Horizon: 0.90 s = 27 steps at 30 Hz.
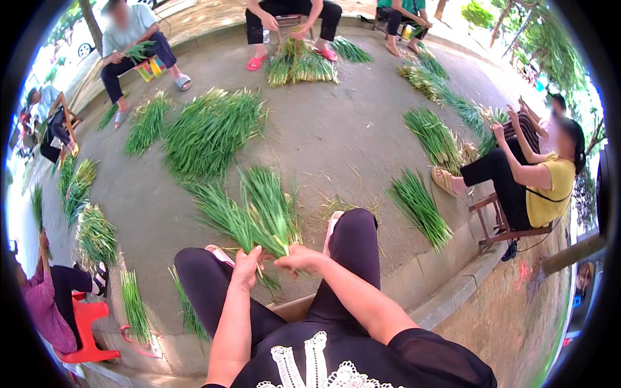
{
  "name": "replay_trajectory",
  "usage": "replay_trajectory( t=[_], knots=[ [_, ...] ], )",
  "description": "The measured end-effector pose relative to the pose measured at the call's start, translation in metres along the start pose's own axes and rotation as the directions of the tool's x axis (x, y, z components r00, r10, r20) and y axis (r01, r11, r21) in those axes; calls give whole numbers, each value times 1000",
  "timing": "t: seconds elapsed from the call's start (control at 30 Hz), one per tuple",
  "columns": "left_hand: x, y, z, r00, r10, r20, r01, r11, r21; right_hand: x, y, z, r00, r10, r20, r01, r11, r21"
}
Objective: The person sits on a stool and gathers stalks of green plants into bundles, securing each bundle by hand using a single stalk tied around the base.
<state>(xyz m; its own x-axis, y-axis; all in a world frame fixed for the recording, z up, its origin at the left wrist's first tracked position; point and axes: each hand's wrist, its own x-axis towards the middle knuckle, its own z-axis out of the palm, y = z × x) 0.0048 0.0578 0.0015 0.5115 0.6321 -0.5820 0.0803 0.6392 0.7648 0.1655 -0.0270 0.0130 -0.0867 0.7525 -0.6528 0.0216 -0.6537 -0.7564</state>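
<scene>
Between my knees, my left hand [246, 266] is closed around the gathered end of a bunch of chives [240, 223], whose long green leaves fan out away from me. My right hand [299, 258] is closed at the lower end of a second spray of chives [275, 226], right beside the left hand. The two sprays cross and overlap where the hands meet, so I cannot tell exactly which stalks each hand holds. A few short green ends poke out below the hands. Just beyond lies a large heap of chives [210, 132] on the concrete.
Loose pale trimmings [336, 205] lie near my right foot. Chive bundles sit at right [420, 210] and left [132, 301]. A red plastic stool [90, 326] holds a person at left. Another person in yellow [550, 187] sits on a wooden chair at right. More people sit along the far curb.
</scene>
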Motion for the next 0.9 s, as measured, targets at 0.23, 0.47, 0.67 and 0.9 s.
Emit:
replay_trajectory(
  t=[0.23, 0.47, 0.67, 0.9],
  knots=[
    [14, -9, -33, 962, 95, -254, -138, 978, -156, 0, -3, -24, 893, -79, -443, 260, 894, 365],
    [4, 20, -36, 970, 34, -239, -147, 867, -475, -12, -13, -32, 892, -135, -432, 421, 597, 682],
    [2, 26, -37, 997, 75, -15, -68, 788, -612, -6, -6, -13, 981, -126, -151, 151, 974, 167],
    [-15, 57, -34, 972, 123, 198, 61, 687, -724, 2, 5, -11, 982, -122, -142, 122, 992, -9]
  ],
)
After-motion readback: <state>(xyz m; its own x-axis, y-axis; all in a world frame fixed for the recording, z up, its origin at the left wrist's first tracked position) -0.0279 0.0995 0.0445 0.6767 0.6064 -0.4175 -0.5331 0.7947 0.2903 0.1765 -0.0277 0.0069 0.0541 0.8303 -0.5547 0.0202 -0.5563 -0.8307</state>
